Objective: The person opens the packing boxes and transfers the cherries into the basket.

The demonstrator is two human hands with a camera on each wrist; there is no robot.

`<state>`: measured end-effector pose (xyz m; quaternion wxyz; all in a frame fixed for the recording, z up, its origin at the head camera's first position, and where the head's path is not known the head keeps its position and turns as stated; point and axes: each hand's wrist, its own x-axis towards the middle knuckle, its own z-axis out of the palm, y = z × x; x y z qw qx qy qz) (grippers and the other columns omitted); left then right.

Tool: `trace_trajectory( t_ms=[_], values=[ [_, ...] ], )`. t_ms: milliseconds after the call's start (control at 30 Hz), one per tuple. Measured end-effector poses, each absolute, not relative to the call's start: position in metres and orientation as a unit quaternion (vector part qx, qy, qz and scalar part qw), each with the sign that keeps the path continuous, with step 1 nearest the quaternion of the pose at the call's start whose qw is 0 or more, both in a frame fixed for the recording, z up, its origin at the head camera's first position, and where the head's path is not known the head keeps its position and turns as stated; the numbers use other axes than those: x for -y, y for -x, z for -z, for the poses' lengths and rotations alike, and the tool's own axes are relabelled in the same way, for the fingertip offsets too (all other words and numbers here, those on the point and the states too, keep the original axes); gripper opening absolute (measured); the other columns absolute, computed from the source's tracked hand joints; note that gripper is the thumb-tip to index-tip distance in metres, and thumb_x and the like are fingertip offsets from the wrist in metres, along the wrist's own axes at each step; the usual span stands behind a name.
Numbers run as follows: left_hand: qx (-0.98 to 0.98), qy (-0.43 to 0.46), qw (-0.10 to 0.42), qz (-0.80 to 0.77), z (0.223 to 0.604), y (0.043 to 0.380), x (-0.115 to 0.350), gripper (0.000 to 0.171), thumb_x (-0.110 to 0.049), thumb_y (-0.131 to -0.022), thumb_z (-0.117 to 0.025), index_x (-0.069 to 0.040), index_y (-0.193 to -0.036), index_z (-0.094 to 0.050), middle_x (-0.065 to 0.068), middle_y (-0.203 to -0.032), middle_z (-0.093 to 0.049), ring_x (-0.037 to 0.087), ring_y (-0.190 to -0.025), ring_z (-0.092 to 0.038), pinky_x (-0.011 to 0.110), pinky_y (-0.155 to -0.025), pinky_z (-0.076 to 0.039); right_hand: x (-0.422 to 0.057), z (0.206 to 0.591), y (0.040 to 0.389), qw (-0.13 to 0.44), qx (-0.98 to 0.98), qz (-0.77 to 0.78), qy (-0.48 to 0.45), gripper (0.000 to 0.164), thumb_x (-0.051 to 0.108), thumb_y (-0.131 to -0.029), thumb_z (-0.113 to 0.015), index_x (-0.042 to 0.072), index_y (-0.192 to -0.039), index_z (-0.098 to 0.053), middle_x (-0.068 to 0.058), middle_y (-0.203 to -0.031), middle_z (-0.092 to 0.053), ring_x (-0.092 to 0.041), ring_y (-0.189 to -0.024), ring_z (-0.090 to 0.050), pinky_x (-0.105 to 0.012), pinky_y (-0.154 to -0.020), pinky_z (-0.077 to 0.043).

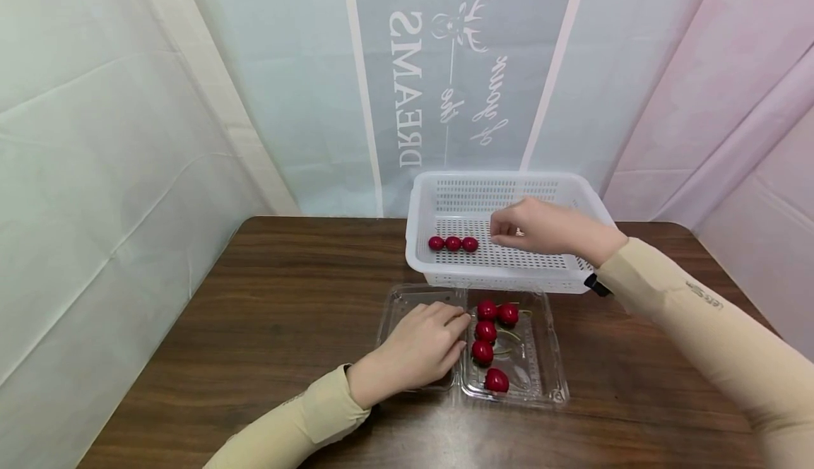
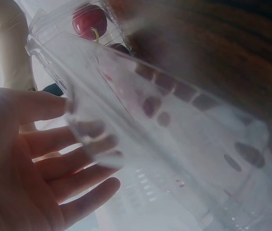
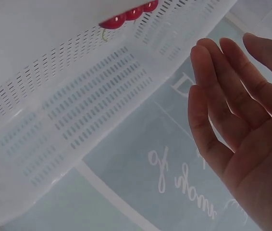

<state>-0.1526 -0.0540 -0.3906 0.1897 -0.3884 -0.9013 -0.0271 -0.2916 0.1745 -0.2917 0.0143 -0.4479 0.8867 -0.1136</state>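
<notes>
Clear plastic lies close by: an opened container point(image 1: 539, 376) whose left half sits beneath the left hand point(image 1: 420, 345), its fingers slightly apart and almost straight, so a light steadying press there would probably keep the thin shell from sliding. Five red cherries point(image 1: 482, 353) with stems lie in the right half, just right of the left fingertips and nearer the person than the right hand; the nearest one lies apart from the others, so it seems the easiest to pinch without knocking a neighbour. Beyond the container stands the white basket point(image 1: 490, 277), and the right hand point(image 1: 540, 225) hangs over it with fingers loosely bent, its palm bare in the right wrist view. Three other cherries point(image 1: 453, 244) form a row on the basket floor, left of that hand. Any fruit added is best lowered right to the floor beside the row before the fingers part, since smooth, round fruit may roll.
</notes>
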Motion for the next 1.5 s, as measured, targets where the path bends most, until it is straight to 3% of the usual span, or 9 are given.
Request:
trace_trajectory(
  t_ms=[167, 467, 667, 1500],
  values=[
    [0.904, 0.385, 0.184, 0.026, 0.390, 0.153, 0.054, 0.033, -0.032, -0.089, -0.060, -0.013, -0.116, -0.065, 0.000, -0.116, -0.064, 0.015, -0.108, -0.058, 0.030, -0.083, -0.049, -0.178, 0.293, 0.281, -0.004, -0.882, 0.122, 0.455, 0.011, 0.016, -0.088, -0.066, 0.023, -0.080, -0.064, 0.014, -0.075, -0.064, 0.002, -0.069, -0.059, -0.027, -0.064, -0.052],
    [0.904, 0.386, 0.183, 0.029, 0.391, 0.154, 0.053, 0.033, -0.031, -0.088, -0.061, -0.013, -0.116, -0.065, 0.000, -0.115, -0.064, 0.015, -0.107, -0.058, 0.030, -0.083, -0.049, -0.183, 0.295, 0.262, -0.044, -0.864, 0.138, 0.483, 0.013, 0.013, -0.086, -0.067, 0.023, -0.080, -0.063, 0.014, -0.075, -0.062, 0.003, -0.063, -0.052, -0.022, -0.058, -0.048],
    [0.902, 0.389, 0.182, 0.032, 0.389, 0.154, 0.053, 0.033, -0.031, -0.089, -0.061, -0.013, -0.116, -0.065, 0.000, -0.116, -0.064, 0.015, -0.108, -0.058, 0.030, -0.083, -0.049, -0.184, 0.297, 0.252, -0.074, -0.849, 0.136, 0.505, 0.006, 0.016, -0.086, -0.067, 0.020, -0.082, -0.066, 0.016, -0.076, -0.062, 0.006, -0.063, -0.051, -0.021, -0.058, -0.048],
    [0.902, 0.391, 0.179, 0.037, 0.388, 0.155, 0.054, 0.033, -0.031, -0.088, -0.061, -0.012, -0.115, -0.066, 0.001, -0.114, -0.065, 0.016, -0.106, -0.058, 0.031, -0.083, -0.049, -0.184, 0.325, 0.215, -0.046, -0.841, 0.149, 0.518, 0.010, 0.018, -0.082, -0.071, 0.024, -0.084, -0.062, 0.017, -0.077, -0.059, 0.002, -0.067, -0.055, -0.018, -0.061, -0.048]
  ],
)
